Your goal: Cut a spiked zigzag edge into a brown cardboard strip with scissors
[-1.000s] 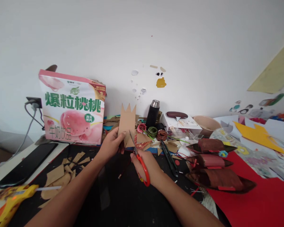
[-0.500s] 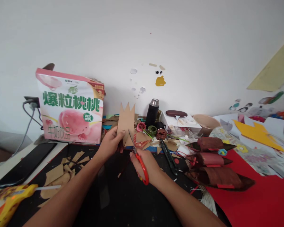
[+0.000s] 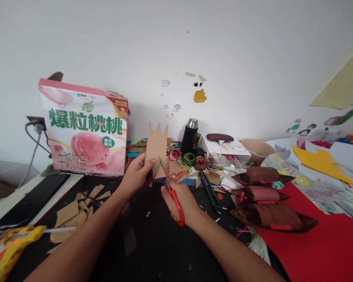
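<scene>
My left hand pinches the lower left of an upright piece of brown cardboard, thumb in front and fingers behind. Its top edge is cut into several pointed teeth. My right hand is closed round the red handles of a pair of scissors. The blades point up and left and lie at the cardboard's lower right part. Whether they are cutting right through it there, I cannot tell. Cardboard offcuts lie left of my left forearm on the black tabletop.
A pink carton stands at back left, with a phone and a yellow glue gun before it. Right of my hands lie a utility knife and several brown model boats. A black flask stands by the wall.
The hands, cardboard and scissors keep almost the same places relative to each other. The whole view has shifted slightly, with most things sitting a little higher in the picture.
</scene>
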The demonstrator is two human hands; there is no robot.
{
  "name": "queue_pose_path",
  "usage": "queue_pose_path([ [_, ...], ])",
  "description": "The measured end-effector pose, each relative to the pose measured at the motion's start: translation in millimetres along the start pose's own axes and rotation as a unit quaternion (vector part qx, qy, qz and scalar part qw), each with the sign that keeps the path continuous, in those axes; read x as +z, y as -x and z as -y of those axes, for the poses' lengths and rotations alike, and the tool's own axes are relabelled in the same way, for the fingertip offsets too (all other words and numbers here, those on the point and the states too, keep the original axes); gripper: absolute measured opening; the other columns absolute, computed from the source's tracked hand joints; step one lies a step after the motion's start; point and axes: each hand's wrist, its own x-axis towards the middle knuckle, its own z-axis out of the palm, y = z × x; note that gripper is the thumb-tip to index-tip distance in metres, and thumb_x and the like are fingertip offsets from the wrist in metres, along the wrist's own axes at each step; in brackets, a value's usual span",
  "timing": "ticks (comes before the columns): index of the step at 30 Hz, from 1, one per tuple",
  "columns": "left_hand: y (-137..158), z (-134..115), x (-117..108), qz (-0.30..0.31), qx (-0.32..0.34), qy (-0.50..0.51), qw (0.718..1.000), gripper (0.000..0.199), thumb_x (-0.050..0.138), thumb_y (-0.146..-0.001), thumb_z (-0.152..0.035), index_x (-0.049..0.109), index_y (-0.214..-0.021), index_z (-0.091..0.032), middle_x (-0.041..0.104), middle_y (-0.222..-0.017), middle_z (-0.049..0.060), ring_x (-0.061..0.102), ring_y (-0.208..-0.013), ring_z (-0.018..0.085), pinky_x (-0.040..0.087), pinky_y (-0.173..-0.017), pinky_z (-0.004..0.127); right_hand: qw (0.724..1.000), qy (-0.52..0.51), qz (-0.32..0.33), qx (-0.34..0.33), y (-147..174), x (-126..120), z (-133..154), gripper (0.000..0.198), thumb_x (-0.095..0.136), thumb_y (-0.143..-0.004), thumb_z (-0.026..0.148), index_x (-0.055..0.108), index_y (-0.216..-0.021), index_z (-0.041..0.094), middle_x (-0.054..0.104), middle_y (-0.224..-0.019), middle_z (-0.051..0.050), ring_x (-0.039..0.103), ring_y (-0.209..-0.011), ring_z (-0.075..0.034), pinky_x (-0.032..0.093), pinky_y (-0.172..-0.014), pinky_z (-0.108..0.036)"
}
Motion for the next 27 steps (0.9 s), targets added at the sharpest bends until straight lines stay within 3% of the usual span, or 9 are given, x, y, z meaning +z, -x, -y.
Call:
queue_pose_path([
  [4,0.6,-1.6,0.1,0.004,0.000,0.007,1.000,0.037,0.064,-0.088,-0.057,0.048,-0.089,-0.023,0.059,-0.048,-0.006,0.053,-0.031,0.013,0.033,-0.032,0.021,1.000,-0.021,0.014,0.009,-0.7,-0.1,-3.5,0.023,0.053,-0.105,0.036,0.058,-0.087,0.023,0.054,-0.051,0.005,0.055,-0.041,-0.014,0.039,-0.045,-0.023],
  [13,0.0,0.7,0.3,0.007,0.002,0.002,1.000,0.036,0.060,-0.091,-0.057,0.047,-0.090,-0.023,0.058,-0.048,-0.007,0.054,-0.033,0.014,0.035,-0.035,0.022,0.999,0.009,0.026,-0.042,0.0,-10.4,0.4,0.026,0.052,-0.106,0.036,0.058,-0.085,0.021,0.067,-0.059,0.000,0.066,-0.052,-0.016,0.047,-0.054,-0.022],
  [21,-1.4,-2.1,-6.7,0.122,-0.021,0.003,0.992,0.041,0.069,-0.089,-0.055,0.048,-0.101,-0.022,0.066,-0.058,-0.004,0.064,-0.046,0.016,0.042,-0.043,0.023,0.999,-0.032,0.018,-0.006,-3.8,-5.4,-7.3,0.021,0.051,-0.105,0.034,0.060,-0.093,0.020,0.062,-0.054,0.004,0.063,-0.046,-0.014,0.047,-0.051,-0.019],
  [27,-0.2,-1.5,-0.4,0.126,-0.033,0.017,0.991,0.044,0.076,-0.084,-0.052,0.048,-0.099,-0.023,0.066,-0.063,-0.005,0.063,-0.047,0.015,0.043,-0.044,0.024,0.998,-0.057,0.015,0.001,-5.5,-3.7,-10.2,0.019,0.053,-0.104,0.034,0.063,-0.099,0.019,0.060,-0.053,0.005,0.062,-0.046,-0.014,0.047,-0.048,-0.018],
])
